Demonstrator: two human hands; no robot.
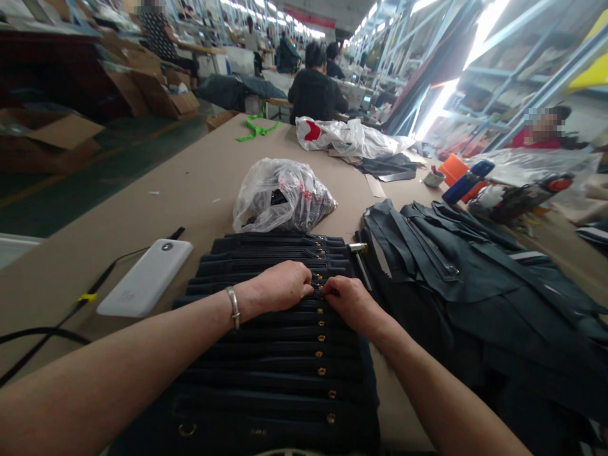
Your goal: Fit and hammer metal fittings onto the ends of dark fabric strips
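Observation:
A row of overlapping dark bag panels (266, 405) lies in front of me, each with a zipper and a small gold piece at its right end. My left hand (285, 285) is closed in a pinch over one of the upper zippers; whatever its fingertips grip is hidden. Facing it from the right, my right hand (351, 302) pinches at the gold zipper pull (319, 286) of the same row. The fingertips of both hands almost meet there. On the nearest panel a gold half ring (187, 430) shows at the left.
Behind the panels sits a clear plastic bag (285, 196) of small dark parts. A white phone-like device (147, 278) with a black cable lies left. Dark cut pieces (451, 272) are heaped right, beside a metal-headed tool (358, 248). Other people work farther back.

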